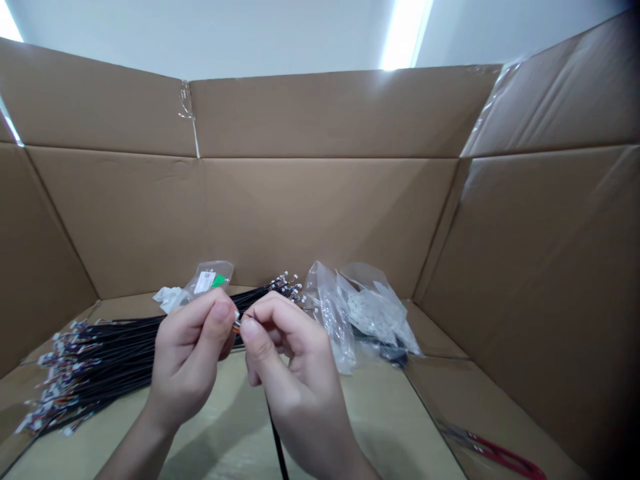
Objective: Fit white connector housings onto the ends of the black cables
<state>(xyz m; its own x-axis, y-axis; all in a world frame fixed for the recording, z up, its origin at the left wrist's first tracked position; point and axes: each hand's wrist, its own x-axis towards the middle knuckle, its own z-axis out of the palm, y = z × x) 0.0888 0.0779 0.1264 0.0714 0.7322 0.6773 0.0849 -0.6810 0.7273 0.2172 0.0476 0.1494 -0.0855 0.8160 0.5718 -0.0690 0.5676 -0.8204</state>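
In the middle of the head view, my left hand [193, 357] pinches a small white connector [237, 317] between thumb and forefinger. Thin coloured wires run from it toward my right hand [295, 373], whose thumb and forefinger are closed on them. A black cable [277, 440] hangs below my right hand to the bottom edge. Behind and left of my hands lies a large bundle of black cables [127, 353] with white connectors and coloured wires at the ends. The fingertips partly hide the connector.
Clear plastic bags [373, 310], one with small white parts, lie right of centre at the back. Another labelled bag [207, 279] lies behind my left hand. Red-handled scissors [495, 453] rest at the lower right. Tall cardboard walls [325, 220] surround the work surface.
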